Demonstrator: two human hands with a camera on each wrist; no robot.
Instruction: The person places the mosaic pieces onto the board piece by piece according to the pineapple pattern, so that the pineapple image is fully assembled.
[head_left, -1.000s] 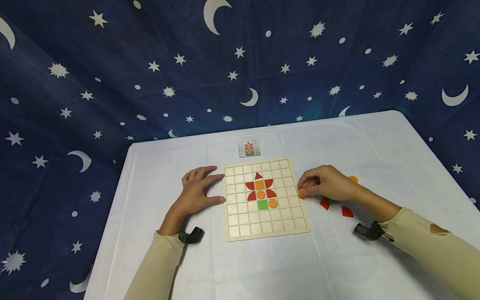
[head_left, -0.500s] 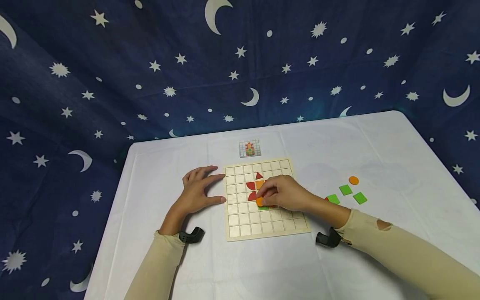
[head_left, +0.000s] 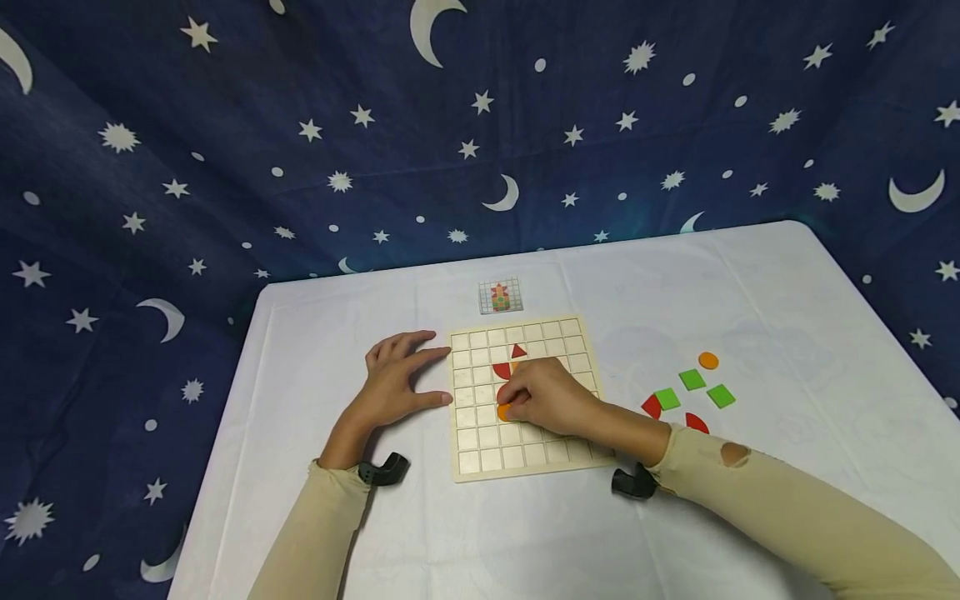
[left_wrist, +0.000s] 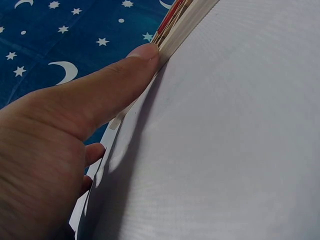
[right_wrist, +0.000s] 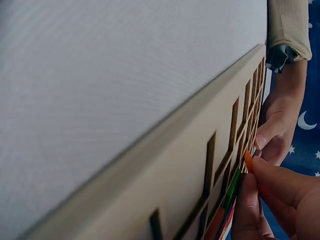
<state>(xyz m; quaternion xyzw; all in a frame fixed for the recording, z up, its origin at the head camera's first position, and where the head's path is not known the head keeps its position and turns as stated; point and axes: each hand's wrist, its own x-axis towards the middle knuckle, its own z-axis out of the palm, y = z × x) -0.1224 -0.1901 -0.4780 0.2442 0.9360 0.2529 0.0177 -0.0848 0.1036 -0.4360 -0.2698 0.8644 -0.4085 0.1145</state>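
A pale wooden grid board (head_left: 480, 460) lies on the white table. My right hand (head_left: 551, 396) pinches an orange disc (head_left: 503, 412) between thumb and finger at a square left of the green piece (right_wrist: 232, 191), which shows in the right wrist view. A red triangle (head_left: 518, 352) and a red quarter-circle (head_left: 502, 371) show on the board; my right hand hides most other pieces there. My left hand (head_left: 395, 383) rests at the board's left edge, fingers spread, with its thumb (left_wrist: 142, 57) touching the side.
Behind the board lies a small pattern card (head_left: 500, 296). Loose pieces lie to the right: green squares (head_left: 692, 380), an orange disc (head_left: 708, 361) and red quarter-circles (head_left: 697, 423). A dark starry cloth (head_left: 480, 150) hangs behind the table (head_left: 360, 542).
My right hand has carried the orange disc from the board's right edge leftward across the board to a square left of the green piece. My left hand has stayed in place.
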